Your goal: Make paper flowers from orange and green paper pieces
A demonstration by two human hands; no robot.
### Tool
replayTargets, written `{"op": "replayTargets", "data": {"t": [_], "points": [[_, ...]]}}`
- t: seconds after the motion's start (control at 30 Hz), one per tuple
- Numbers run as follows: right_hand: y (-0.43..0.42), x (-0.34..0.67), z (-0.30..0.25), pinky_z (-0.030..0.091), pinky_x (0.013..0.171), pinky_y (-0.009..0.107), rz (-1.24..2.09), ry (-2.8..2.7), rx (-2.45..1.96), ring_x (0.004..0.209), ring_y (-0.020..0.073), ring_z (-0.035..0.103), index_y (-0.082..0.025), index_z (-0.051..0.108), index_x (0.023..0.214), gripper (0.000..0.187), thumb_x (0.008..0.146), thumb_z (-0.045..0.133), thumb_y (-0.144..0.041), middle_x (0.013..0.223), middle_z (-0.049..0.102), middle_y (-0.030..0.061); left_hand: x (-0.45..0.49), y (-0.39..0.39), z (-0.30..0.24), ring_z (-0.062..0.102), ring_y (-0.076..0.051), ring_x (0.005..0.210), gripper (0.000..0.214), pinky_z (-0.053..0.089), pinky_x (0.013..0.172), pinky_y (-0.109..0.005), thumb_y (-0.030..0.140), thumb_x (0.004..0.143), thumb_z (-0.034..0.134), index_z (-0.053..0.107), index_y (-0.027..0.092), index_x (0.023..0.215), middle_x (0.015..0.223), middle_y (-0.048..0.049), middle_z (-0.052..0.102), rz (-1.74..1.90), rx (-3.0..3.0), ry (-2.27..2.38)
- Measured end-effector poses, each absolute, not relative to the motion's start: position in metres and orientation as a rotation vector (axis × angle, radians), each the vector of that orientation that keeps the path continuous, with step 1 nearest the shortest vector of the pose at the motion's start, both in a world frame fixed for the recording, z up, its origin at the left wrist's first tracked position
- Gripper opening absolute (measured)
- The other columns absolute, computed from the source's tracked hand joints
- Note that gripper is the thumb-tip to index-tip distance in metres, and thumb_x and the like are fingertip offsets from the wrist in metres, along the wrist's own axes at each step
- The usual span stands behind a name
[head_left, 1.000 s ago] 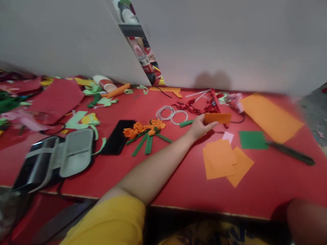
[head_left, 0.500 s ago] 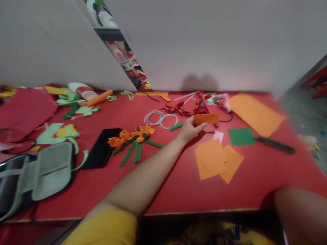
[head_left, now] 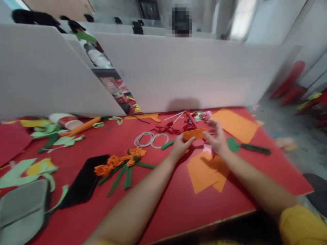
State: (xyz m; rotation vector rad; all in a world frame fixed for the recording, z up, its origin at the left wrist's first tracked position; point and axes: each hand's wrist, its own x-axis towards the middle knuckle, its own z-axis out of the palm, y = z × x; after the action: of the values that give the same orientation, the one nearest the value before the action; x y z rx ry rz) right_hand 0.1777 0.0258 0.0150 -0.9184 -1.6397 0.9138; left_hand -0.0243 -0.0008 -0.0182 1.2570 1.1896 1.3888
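A folded strip of orange paper (head_left: 194, 133) is pinched at its left end by my left hand (head_left: 181, 147), above the red table. By the strip's right end, my right hand (head_left: 218, 139) has its fingers apart, the thumb close to the paper; whether it touches, I cannot tell. Below the hands lie several orange paper squares (head_left: 201, 173) and a small pink paper piece (head_left: 207, 148). A green rolled paper stem (head_left: 167, 145) rests just left of my left hand. Orange paper flowers (head_left: 112, 165) with green stems (head_left: 128, 177) lie farther left.
Behind my right hand are a green paper square (head_left: 232, 145), a dark-handled tool (head_left: 255, 148) and a large orange sheet (head_left: 236, 124). White wire coils (head_left: 144, 139), red paper scraps (head_left: 167, 128), a black phone-like slab (head_left: 85, 180) and a grey case (head_left: 24, 207) surround the work. A white partition (head_left: 153, 78) stands behind.
My right hand has come in from the lower right to the orange strip's right end. My left hand keeps hold of the strip. The view has tilted up, showing a person beyond the partition.
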Motion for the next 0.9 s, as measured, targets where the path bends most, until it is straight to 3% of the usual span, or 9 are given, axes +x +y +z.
{"op": "replayTargets", "data": {"t": [0.1, 0.2, 0.3, 0.57, 0.8, 0.9], "points": [[0.019, 0.169, 0.001, 0.061, 0.091, 0.042, 1.173, -1.510, -0.899, 0.113, 0.0283, 0.071, -0.027, 0.063, 0.125, 0.057, 0.081, 0.087, -0.056, 0.123, 0.073, 0.0106, -0.025, -0.002, -0.017, 0.076, -0.022, 0.084, 0.054, 0.059, 0.079, -0.032, 0.063, 0.081, 0.086, 0.076, 0.016, 0.104, 0.096, -0.0099, 0.083, 1.405, 1.271, 1.151], [0.018, 0.161, -0.009, 0.060, 0.085, 0.040, 1.294, -1.437, -0.861, 0.090, 0.0238, 0.072, -0.025, 0.066, 0.101, 0.045, 0.080, 0.084, -0.061, 0.097, 0.076, 0.0051, -0.027, -0.004, -0.016, 0.077, -0.023, 0.088, 0.049, 0.059, 0.084, -0.034, 0.062, 0.085, 0.082, 0.078, 0.015, 0.098, 0.097, -0.0111, 0.083, 1.376, 1.351, 1.143], [0.023, 0.160, -0.010, 0.059, 0.078, 0.039, 1.328, -1.424, -0.873, 0.076, 0.0217, 0.068, -0.025, 0.065, 0.088, 0.045, 0.076, 0.086, -0.063, 0.080, 0.072, 0.0018, -0.028, -0.005, -0.015, 0.077, -0.023, 0.086, 0.048, 0.059, 0.082, -0.033, 0.062, 0.086, 0.082, 0.079, 0.015, 0.096, 0.095, -0.0103, 0.083, 1.358, 1.377, 1.201], [0.044, 0.167, -0.009, 0.056, 0.066, 0.033, 1.396, -1.355, -0.891, 0.065, 0.0166, 0.061, -0.025, 0.060, 0.082, 0.053, 0.066, 0.092, -0.063, 0.072, 0.063, -0.0036, -0.029, -0.004, -0.017, 0.076, -0.023, 0.078, 0.048, 0.059, 0.074, -0.033, 0.064, 0.085, 0.082, 0.077, 0.017, 0.090, 0.085, -0.0084, 0.081, 1.291, 1.376, 1.294], [0.046, 0.174, -0.006, 0.047, 0.058, 0.029, 1.418, -1.487, -0.913, 0.061, 0.0152, 0.057, -0.024, 0.060, 0.079, 0.046, 0.073, 0.090, -0.058, 0.068, 0.063, -0.0033, -0.028, -0.003, -0.014, 0.073, -0.022, 0.080, 0.047, 0.059, 0.072, -0.031, 0.063, 0.086, 0.082, 0.075, 0.017, 0.092, 0.077, -0.0038, 0.075, 1.369, 1.286, 1.271], [0.045, 0.172, -0.009, 0.048, 0.061, 0.031, 1.380, -1.482, -0.896, 0.065, 0.0173, 0.060, -0.025, 0.061, 0.081, 0.042, 0.074, 0.088, -0.057, 0.071, 0.066, -0.0018, -0.028, -0.002, -0.013, 0.072, -0.019, 0.078, 0.048, 0.058, 0.069, -0.028, 0.062, 0.084, 0.084, 0.074, 0.017, 0.097, 0.079, -0.0029, 0.075, 1.389, 1.254, 1.251]]}}
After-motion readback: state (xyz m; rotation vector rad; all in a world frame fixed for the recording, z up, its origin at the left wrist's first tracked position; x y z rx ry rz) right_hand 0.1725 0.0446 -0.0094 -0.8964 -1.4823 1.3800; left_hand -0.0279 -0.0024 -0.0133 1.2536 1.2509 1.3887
